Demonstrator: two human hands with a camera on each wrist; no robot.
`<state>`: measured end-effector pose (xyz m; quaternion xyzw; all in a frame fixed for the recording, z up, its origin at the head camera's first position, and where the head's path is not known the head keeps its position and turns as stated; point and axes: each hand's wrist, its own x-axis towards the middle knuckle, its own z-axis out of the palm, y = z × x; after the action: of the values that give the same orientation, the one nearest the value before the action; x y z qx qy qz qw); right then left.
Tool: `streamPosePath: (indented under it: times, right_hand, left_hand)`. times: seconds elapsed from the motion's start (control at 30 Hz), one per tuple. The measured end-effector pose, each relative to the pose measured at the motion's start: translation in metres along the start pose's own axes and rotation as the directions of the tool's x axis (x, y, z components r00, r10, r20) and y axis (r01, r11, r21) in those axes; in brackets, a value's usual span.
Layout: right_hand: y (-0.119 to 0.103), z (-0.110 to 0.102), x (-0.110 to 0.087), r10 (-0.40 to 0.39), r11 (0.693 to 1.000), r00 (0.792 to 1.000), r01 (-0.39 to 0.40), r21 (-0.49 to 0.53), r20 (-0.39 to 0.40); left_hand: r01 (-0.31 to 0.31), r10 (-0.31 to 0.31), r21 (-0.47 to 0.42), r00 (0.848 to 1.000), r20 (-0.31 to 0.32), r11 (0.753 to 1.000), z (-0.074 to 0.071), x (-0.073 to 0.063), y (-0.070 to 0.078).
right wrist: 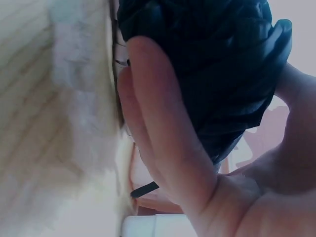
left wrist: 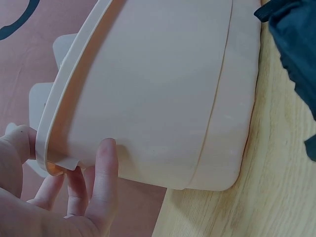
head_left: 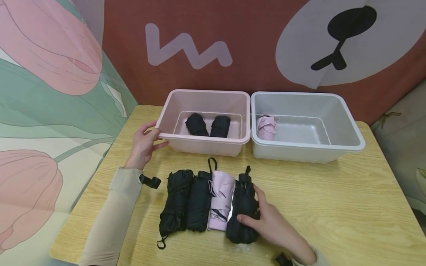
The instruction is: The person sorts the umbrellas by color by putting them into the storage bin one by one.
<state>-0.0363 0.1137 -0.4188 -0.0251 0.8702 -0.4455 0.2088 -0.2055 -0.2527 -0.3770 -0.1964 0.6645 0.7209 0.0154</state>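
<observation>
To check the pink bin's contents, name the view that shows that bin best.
The head view: it looks into the pink bin, with two black umbrellas inside. The left wrist view shows only its outer wall and rim, cut off by the frame; in the right wrist view I can't identify it.

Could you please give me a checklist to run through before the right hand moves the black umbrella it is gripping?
1. Grip: ok; the right hand has thumb and fingers around the rightmost black umbrella.
2. Bin held: ok; the left hand holds the rim of the pink bin at its left end.
3. Space in the pink bin: ok; two black umbrellas lie inside, with bare floor beside them.
4. Strap tucked in: not ok; a short black strap sticks out from the gripped umbrella's top end.
5. Gripped umbrella off the table: cannot tell.
</observation>
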Motion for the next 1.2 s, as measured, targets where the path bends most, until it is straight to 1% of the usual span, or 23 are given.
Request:
streamPosePath:
  times: [0.17,0.3,0.47,0.6,0.67,0.7,0.8,0.87,0.93,1.03,1.2]
  right_hand:
    - [-0.007,-0.008,-0.005,-0.013,0.999,1.000,0.012,0.050,0.012]
    - [-0.012,-0.013,-0.007,-0.028,0.998,0.999,0.028,0.054,0.015]
    - [-0.017,-0.020,-0.008,-0.055,0.998,0.998,0.055,0.038,0.012]
    - [-0.023,-0.027,-0.010,-0.076,0.994,0.997,0.075,0.075,0.014]
    - [-0.025,-0.030,-0.011,-0.099,0.990,0.995,0.097,0.099,0.010]
    - [-0.026,-0.032,-0.012,-0.123,0.987,0.992,0.122,0.108,0.006]
    - [-0.030,-0.038,-0.012,-0.197,0.974,0.980,0.199,0.112,-0.028]
    - [-0.032,-0.042,-0.011,-0.257,0.960,0.965,0.262,0.096,-0.059]
    - [-0.035,-0.046,-0.010,-0.300,0.949,0.949,0.307,0.069,-0.095]
    - [-0.041,-0.053,-0.008,-0.342,0.935,0.929,0.351,0.043,-0.141]
    - [-0.052,-0.066,-0.006,-0.395,0.912,0.896,0.409,0.027,-0.202]
  left_hand:
    - [0.007,-0.007,0.006,1.000,-0.004,1.000,0.000,-0.001,0.000]
    - [0.020,-0.020,0.013,1.000,-0.007,1.000,-0.001,0.001,-0.001]
    - [0.019,-0.019,0.015,1.000,-0.011,1.000,-0.001,0.002,-0.002]
    - [0.012,-0.012,0.015,1.000,-0.013,1.000,-0.001,0.003,-0.002]
    - [0.010,-0.010,0.013,1.000,-0.014,1.000,0.000,0.003,-0.002]
    - [0.009,-0.009,0.013,1.000,-0.015,1.000,0.000,0.003,-0.002]
    - [0.007,-0.007,0.016,1.000,-0.016,1.000,0.000,0.004,-0.002]
    - [0.004,-0.004,0.018,1.000,-0.014,1.000,0.000,0.004,-0.002]
    - [0.000,0.000,0.020,1.000,-0.011,1.000,0.000,0.004,-0.002]
    - [-0.001,0.001,0.023,1.000,-0.012,1.000,0.000,0.004,-0.002]
    - [0.001,0.000,0.022,1.000,-0.010,1.000,0.000,0.004,-0.002]
